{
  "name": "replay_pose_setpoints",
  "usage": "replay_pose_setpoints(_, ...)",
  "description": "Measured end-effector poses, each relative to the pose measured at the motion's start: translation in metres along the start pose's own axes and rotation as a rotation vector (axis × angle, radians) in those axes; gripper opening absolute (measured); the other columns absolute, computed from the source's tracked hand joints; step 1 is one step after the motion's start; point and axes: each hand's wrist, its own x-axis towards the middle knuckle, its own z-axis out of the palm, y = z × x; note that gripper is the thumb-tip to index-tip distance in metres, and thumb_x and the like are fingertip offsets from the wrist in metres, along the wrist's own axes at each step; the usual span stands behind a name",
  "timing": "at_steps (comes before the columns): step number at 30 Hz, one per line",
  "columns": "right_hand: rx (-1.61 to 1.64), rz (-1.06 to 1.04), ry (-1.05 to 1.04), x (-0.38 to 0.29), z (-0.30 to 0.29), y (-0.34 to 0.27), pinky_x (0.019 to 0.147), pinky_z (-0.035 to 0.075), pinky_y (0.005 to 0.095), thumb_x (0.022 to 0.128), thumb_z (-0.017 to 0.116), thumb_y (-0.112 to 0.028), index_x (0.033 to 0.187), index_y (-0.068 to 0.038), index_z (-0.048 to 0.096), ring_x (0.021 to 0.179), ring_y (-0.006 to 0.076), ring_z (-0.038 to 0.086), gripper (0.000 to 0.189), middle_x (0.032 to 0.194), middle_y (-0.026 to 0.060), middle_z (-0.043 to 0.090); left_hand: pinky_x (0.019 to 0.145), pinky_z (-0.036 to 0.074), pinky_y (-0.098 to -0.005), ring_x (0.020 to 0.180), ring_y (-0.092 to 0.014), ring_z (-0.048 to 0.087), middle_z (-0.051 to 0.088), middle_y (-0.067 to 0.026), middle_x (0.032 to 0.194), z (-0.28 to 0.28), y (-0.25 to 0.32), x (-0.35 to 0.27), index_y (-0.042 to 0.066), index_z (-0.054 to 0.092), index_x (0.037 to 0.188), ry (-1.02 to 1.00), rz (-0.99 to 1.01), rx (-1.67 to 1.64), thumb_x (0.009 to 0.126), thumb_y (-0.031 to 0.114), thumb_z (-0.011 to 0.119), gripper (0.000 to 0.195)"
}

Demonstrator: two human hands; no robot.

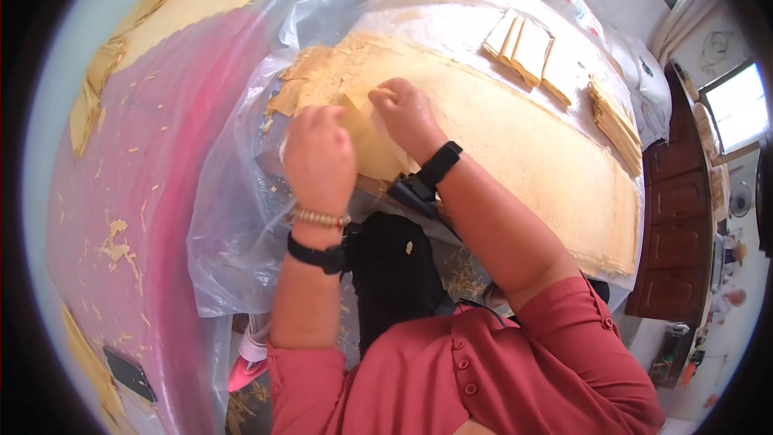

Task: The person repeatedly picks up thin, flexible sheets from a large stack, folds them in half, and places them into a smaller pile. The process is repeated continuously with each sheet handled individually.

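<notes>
A thin, translucent yellow sheet [380,148], which looks like tofu skin, hangs raised between my hands. My right hand [407,112] pinches its upper edge between thumb and fingers. My left hand [320,154] is blurred at the sheet's left side, back upward; its fingertips are hidden, so its hold is unclear. Beneath and beyond both hands lies a broad stack of similar large sheets [531,175], spread over the table. Torn, browner sheet pieces [311,75] lie at the stack's left end, just past my left hand.
Folded sheet bundles [522,51] rest on the table's far side, with another bundle [616,127] to the right. Clear plastic film [235,235] drapes over the left edge. A pink-covered surface [115,193] at left carries scraps and a phone [130,374]. Brown cabinets [673,211] stand at right.
</notes>
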Motion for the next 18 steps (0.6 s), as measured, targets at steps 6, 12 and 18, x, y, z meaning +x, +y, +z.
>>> replay_pose_setpoints(6, -0.309, -0.163, 0.162, 0.011, 0.005, -0.003, 0.076, 0.055, 0.0457, 0.098, 0.067, -0.027, 0.102, -0.002, 0.075, 0.085, 0.0425, 0.070, 0.027, 0.091, 0.0248, 0.073, 0.084, 0.056, -0.0467, 0.096, -0.036, 0.066, 0.064, -0.0144, 0.103, 0.055, -0.031, 0.006, 0.005, 0.063, 0.096, -0.237, 0.060, -0.050, 0.089, 0.008, 0.062, 0.007)
replay_pose_setpoints(12, -0.284, -0.145, 0.260, 0.013, -0.041, -0.028, 0.076, 0.055, 0.0452, 0.100, 0.066, -0.027, 0.101, -0.004, 0.076, 0.085, 0.0403, 0.071, 0.025, 0.089, 0.0219, 0.074, 0.082, 0.058, -0.0442, 0.096, -0.036, 0.064, 0.060, -0.0151, 0.105, 0.064, -0.029, 0.007, 0.007, 0.062, 0.109, -0.248, 0.107, 0.105, 0.089, 0.007, 0.063, 0.020)
replay_pose_setpoints(18, -0.194, -0.169, 0.406, 0.024, -0.080, -0.026, 0.077, 0.055, 0.0410, 0.100, 0.068, -0.025, 0.104, -0.003, 0.076, 0.083, 0.0347, 0.072, 0.024, 0.089, 0.0205, 0.074, 0.083, 0.059, -0.0411, 0.096, -0.033, 0.064, 0.059, -0.0130, 0.108, 0.068, -0.021, 0.008, 0.012, 0.058, 0.142, -0.282, 0.199, 0.276, 0.094, 0.008, 0.057, 0.048)
